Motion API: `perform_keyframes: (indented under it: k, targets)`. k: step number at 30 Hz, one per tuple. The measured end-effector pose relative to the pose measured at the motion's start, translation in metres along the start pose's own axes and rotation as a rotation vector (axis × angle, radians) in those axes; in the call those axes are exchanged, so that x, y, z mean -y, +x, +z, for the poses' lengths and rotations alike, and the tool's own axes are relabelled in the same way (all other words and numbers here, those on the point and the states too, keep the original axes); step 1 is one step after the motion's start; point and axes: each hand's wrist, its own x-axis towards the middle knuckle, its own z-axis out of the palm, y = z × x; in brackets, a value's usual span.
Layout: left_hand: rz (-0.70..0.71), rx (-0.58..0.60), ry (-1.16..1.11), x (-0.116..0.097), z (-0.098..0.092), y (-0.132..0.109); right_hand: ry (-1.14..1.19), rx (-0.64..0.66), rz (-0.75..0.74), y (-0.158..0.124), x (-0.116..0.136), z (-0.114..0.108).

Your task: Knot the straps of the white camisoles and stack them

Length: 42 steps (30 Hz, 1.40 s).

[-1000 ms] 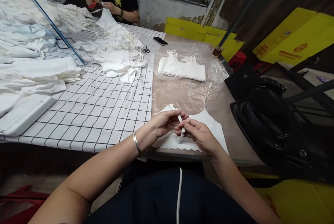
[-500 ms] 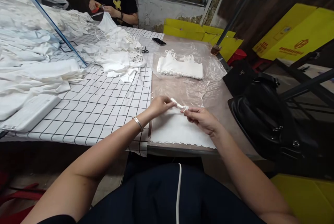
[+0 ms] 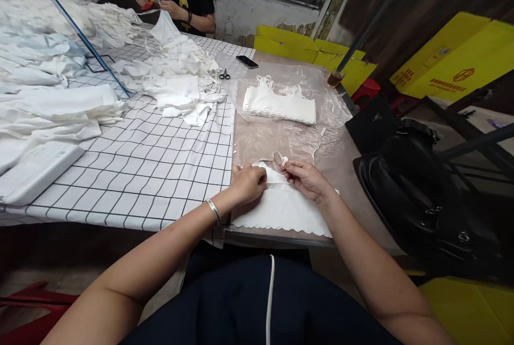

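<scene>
A white camisole (image 3: 285,208) with a scalloped hem lies flat at the near edge of the table, its thin straps at the far side. My right hand (image 3: 307,178) pinches a strap (image 3: 277,156) of it between thumb and fingertips, and a loop of the strap stands up beside the fingers. Over the camisole's upper left part is my left hand (image 3: 249,183), its fingers curled closed against the cloth; whatever they grip is hidden. Farther back sits a neat stack of folded white camisoles (image 3: 280,104) with their straps on top.
White garments are heaped on the checked tablecloth (image 3: 160,173) at left, near a white box (image 3: 40,176). Small scissors (image 3: 225,74) and a phone (image 3: 247,61) lie farther back. A black bag (image 3: 409,189) stands at right. Across the table a person (image 3: 180,7) holds red-handled scissors.
My left hand has let go of the strap piece it held up and has come down onto the camisole. The right hand keeps its pinch, and the strap now forms a loop.
</scene>
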Motion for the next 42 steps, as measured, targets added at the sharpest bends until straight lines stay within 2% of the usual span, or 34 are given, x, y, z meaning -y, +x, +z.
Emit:
perform_keyframes:
  k: [5, 10, 13, 20, 29, 31, 33, 35, 38, 40, 42]
  targets:
    - [-0.016, -0.033, -0.062, 0.004, 0.005, -0.002, -0.230, -0.051, -0.115, 0.003, -0.009, 0.000]
    - [-0.031, -0.053, -0.109, 0.004, 0.005, -0.004, -0.570, -0.049, -0.367, 0.003, -0.025, 0.004]
    - [-0.037, -0.068, -0.135, 0.003, 0.004, -0.006, -0.674, -0.054, -0.442, 0.003, -0.032, 0.004]
    - [-0.054, -0.073, -0.166, 0.001, 0.003, -0.009, -0.650, -0.016, -0.444, 0.000, -0.034, 0.008]
    - [-0.034, -0.070, -0.160, 0.002, 0.005, -0.007, -0.598, -0.044, -0.435, -0.001, -0.036, 0.021]
    - [-0.017, -0.098, -0.081, 0.001, 0.007, -0.011, -0.542, -0.070, -0.414, -0.002, -0.037, 0.026]
    - [0.023, -0.197, 0.068, -0.001, 0.012, -0.022, -0.396, -0.084, -0.350, -0.004, -0.035, 0.032]
    - [0.150, -0.260, 0.212, -0.003, 0.020, -0.038, -0.190, -0.072, -0.234, -0.003, -0.028, 0.036]
    - [0.389, -0.142, 0.293, 0.001, 0.034, -0.063, 0.059, 0.008, 0.033, 0.010, -0.004, 0.038]
    - [0.450, -0.054, 0.302, 0.005, 0.039, -0.074, 0.137, 0.056, 0.186, 0.029, 0.021, 0.039]
    - [0.458, -0.014, 0.304, 0.010, 0.039, -0.079, 0.139, 0.065, 0.248, 0.054, 0.048, 0.041]
